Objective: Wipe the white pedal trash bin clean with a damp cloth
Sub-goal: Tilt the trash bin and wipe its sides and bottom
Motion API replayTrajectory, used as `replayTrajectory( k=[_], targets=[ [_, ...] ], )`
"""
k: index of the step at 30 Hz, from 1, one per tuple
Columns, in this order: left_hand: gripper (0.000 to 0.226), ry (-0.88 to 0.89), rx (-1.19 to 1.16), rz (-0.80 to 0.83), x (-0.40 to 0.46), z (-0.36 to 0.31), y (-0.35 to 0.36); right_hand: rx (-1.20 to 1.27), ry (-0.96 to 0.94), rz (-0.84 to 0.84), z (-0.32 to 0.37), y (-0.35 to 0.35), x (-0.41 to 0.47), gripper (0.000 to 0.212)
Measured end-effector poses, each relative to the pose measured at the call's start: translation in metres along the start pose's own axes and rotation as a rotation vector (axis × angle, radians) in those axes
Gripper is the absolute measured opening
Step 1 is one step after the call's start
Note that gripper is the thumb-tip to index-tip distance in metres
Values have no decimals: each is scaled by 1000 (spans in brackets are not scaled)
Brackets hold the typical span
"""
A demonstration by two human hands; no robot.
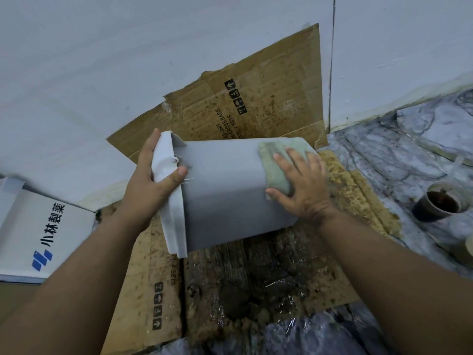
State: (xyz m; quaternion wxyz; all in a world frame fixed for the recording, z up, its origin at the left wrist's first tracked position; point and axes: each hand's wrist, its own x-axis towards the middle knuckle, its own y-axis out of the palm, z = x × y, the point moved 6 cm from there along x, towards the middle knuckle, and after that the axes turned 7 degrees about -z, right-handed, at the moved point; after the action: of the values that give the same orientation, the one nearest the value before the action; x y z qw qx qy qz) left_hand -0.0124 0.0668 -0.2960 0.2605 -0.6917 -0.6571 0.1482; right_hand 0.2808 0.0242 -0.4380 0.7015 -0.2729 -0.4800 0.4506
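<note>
**Now: bin on its side, cloth at base end**

Right hand (303,187) lies flat w/ fingers spread and straight, pressing a greenish cloth (275,166) onto the bin (225,201). Cloth sits on the bin's upper face near the base end, draped over the rounded edge there; thumb reaches just below the cloth's lower corner. Left hand (156,175) is clamped on the lid (170,196) at the bin's other end: thumb curled over the front, fingers wrapped behind the lid's edge, so lid is held against the body. A small hinge knob shows just by the thumb.

Bin is white, tipped on its side, lid end to the left, base end to the right, held above a sheet of cardboard (158,278) on the floor. Whether the base end touches the cardboard can't be told; the right forearm hides that corner.

Cardboard under the bin is wet and dirty, w/ a dark soaked patch and brown crumbly muck along its near and right edges. A 2nd cardboard piece (268,98) leans against the white wall (128,60) behind, printed w/ "CROSS BASE" and handling symbols, spotted brown.

Left of the arms, a white box (38,231) w/ a blue logo and dark characters. Right, on the marbled grey floor (384,155), a dark cup (437,203) w/ brown residue inside, well apart from the bin.
</note>
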Motion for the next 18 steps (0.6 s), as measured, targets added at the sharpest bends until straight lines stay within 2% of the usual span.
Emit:
replayTrajectory(
  k=[4,8,11,14,18],
  targets=[
    [113,47,45,170,-12,4,7,116,85,18,-29,1,9,85],
    [120,77,132,139,-11,5,15,199,121,-10,-16,0,14,78],
    [124,86,172,88,-6,11,11,220,-58,-76,50,-2,17,67],
    [128,63,161,89,-5,17,8,203,-263,-113,120,-2,18,66],
    [125,38,157,81,-8,19,7,110,-374,-142,126,-3,22,67]
  ],
)
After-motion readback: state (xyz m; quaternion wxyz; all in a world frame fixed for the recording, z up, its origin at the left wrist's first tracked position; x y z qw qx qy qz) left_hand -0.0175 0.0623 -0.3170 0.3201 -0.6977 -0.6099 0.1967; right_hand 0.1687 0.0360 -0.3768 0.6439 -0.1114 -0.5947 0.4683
